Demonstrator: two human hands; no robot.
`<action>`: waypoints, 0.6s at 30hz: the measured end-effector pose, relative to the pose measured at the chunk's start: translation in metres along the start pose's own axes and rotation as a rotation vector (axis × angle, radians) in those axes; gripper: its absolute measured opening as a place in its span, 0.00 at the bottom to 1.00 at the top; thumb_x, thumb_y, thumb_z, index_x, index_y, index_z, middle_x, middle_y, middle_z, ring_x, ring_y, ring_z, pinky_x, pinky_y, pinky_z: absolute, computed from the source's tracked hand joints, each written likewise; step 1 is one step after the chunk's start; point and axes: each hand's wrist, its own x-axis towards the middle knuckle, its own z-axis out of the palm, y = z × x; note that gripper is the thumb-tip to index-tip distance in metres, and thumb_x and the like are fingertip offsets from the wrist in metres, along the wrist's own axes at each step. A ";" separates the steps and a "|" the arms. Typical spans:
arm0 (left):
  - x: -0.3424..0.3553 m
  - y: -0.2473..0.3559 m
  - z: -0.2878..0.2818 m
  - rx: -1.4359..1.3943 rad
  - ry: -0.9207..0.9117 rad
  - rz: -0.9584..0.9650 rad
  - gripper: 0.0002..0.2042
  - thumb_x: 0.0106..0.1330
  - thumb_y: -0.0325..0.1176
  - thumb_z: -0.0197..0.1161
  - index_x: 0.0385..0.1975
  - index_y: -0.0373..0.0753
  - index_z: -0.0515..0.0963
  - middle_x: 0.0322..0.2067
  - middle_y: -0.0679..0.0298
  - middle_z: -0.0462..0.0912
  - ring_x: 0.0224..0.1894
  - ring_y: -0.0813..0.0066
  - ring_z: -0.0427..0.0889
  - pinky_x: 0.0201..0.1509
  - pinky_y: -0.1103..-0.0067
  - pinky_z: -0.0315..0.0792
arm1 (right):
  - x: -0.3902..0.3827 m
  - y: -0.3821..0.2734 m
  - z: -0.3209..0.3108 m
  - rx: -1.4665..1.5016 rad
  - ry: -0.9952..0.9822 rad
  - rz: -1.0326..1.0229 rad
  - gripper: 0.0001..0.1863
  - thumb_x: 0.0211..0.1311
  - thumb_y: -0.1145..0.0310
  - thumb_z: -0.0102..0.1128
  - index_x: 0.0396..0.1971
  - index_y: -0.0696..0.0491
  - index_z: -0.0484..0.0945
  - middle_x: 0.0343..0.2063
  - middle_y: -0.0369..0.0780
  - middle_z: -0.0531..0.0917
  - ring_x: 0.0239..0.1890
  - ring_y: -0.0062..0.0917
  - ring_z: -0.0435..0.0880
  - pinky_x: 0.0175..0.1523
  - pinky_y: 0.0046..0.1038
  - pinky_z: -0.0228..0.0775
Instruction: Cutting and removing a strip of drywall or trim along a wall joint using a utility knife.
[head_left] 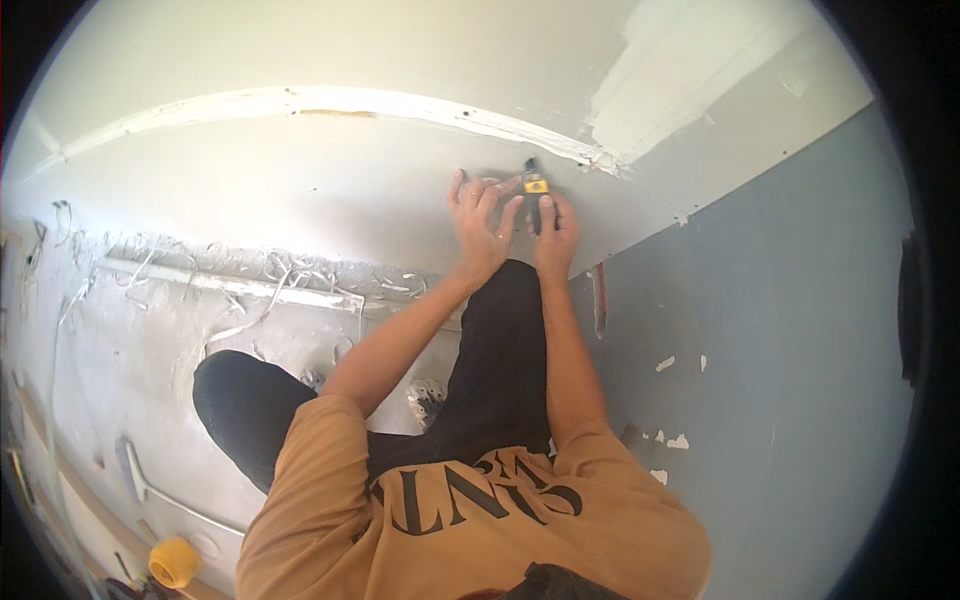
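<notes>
A small black-and-yellow hand tool (537, 187) stands upright in my right hand (557, 238), its dark tip pointing up at the pale wall panel (370, 185). My fingers wrap round its black lower part, and its exact kind is too small to tell. My left hand (483, 222) rests against the panel just left of the tool, fingers spread, with a fingertip close to the tool's upper end. Above both hands runs a white plastered seam (400, 103) along the wall.
A blue-grey wall (760, 330) meets the panel at the right. Strips of white scrap (270, 300) and a long white bar (200, 274) lie along the wall's foot. At lower left are a T-shaped tool (140, 485), a yellow roll-like object (174, 562) and a wooden plank (75, 490).
</notes>
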 end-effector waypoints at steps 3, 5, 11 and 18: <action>0.026 -0.015 -0.036 0.277 0.014 0.140 0.13 0.70 0.31 0.75 0.51 0.37 0.85 0.44 0.58 0.84 0.51 0.57 0.81 0.73 0.56 0.61 | -0.002 -0.030 0.003 0.049 -0.029 -0.033 0.17 0.77 0.71 0.69 0.60 0.58 0.81 0.40 0.37 0.85 0.40 0.23 0.85 0.46 0.29 0.80; 0.060 -0.029 -0.061 0.365 0.141 0.235 0.15 0.69 0.32 0.77 0.52 0.38 0.83 0.47 0.59 0.83 0.52 0.58 0.79 0.62 0.61 0.62 | -0.008 -0.062 0.017 0.008 -0.094 -0.228 0.19 0.75 0.73 0.70 0.62 0.57 0.80 0.44 0.39 0.85 0.46 0.25 0.85 0.52 0.31 0.79; 0.105 -0.067 -0.113 0.209 0.503 0.024 0.16 0.77 0.31 0.68 0.59 0.33 0.76 0.56 0.53 0.77 0.57 0.54 0.75 0.66 0.58 0.64 | 0.018 -0.167 0.054 -0.428 -0.462 -0.578 0.22 0.71 0.77 0.69 0.64 0.53 0.79 0.51 0.45 0.85 0.57 0.34 0.87 0.62 0.37 0.79; 0.113 -0.072 -0.145 0.062 0.576 -0.088 0.14 0.82 0.31 0.62 0.60 0.31 0.76 0.54 0.53 0.76 0.55 0.59 0.77 0.62 0.66 0.73 | 0.065 -0.225 0.150 -1.022 -0.717 -1.171 0.20 0.74 0.74 0.60 0.62 0.45 0.84 0.43 0.39 0.87 0.41 0.41 0.89 0.43 0.42 0.82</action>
